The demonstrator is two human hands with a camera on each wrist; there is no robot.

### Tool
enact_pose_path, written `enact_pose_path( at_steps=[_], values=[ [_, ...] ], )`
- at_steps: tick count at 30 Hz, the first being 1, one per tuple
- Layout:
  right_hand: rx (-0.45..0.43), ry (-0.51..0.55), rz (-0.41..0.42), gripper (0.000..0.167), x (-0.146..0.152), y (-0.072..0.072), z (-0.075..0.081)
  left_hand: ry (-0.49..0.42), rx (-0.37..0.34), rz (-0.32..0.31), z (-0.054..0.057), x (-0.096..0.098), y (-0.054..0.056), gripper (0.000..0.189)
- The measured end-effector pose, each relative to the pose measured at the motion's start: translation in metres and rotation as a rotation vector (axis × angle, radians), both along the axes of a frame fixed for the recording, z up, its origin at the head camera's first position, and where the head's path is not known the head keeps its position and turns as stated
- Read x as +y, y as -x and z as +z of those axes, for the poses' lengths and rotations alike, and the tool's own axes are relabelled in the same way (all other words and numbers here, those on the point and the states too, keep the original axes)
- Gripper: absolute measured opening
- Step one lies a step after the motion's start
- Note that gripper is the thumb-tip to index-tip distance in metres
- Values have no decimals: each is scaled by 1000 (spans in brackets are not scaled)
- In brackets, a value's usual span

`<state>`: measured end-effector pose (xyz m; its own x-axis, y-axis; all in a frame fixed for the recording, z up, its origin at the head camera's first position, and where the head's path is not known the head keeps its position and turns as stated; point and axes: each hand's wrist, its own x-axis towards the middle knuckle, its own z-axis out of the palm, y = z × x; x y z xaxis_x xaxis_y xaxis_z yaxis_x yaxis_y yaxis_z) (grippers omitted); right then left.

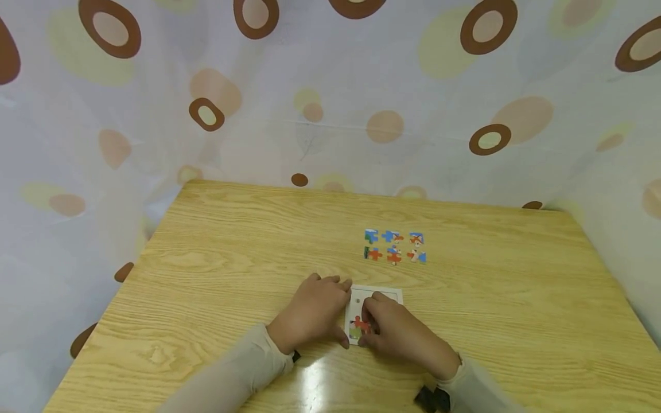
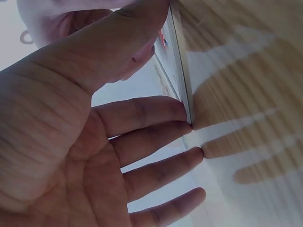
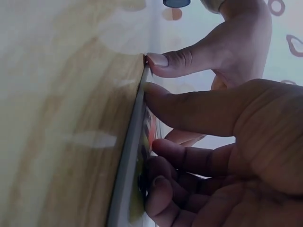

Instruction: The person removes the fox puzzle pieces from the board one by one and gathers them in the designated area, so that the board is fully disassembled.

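Observation:
A white puzzle tray (image 1: 376, 288) lies flat on the table, with red and green jigsaw pieces (image 1: 355, 328) in its lower left part. My left hand (image 1: 315, 310) steadies the tray's left side, its thumb at the near corner and its long fingers stretched along the edge. In the left wrist view, fingertips (image 2: 177, 111) touch the tray's rim. My right hand (image 1: 395, 327) reaches over the tray. Its curled fingers (image 3: 163, 189) hold a puzzle piece against the tray, while the thumb lies at the near edge. Most of that piece is hidden under the hand.
Several loose jigsaw pieces (image 1: 394, 255) lie in two rows beyond the tray on the wooden table (image 1: 232, 246). A patterned cloth (image 1: 341, 69) hangs behind the table and at both sides. Black wrist gear (image 1: 432, 398) shows beneath the right sleeve.

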<state>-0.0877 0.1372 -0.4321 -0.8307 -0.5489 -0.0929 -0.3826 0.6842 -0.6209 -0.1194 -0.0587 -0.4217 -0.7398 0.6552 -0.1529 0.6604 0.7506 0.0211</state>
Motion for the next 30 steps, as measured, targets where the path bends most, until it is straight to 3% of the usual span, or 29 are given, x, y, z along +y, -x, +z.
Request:
enact_pose_path(
  at_steps=[10, 18, 24, 30],
  values=[
    [-5, -1, -20, 36, -1, -7, -2, 27, -2, 15, -1, 3, -5, 84],
    [-47, 103, 19, 24, 8, -2, 1, 29, -6, 10, -2, 4, -6, 82],
    [-149, 205, 9, 17, 19, 16, 8, 21, -18, 14, 0, 4, -6, 84],
    [-26, 191, -92, 11, 27, 45, 10, 18, -23, 12, 1, 4, -6, 86]
  ],
)
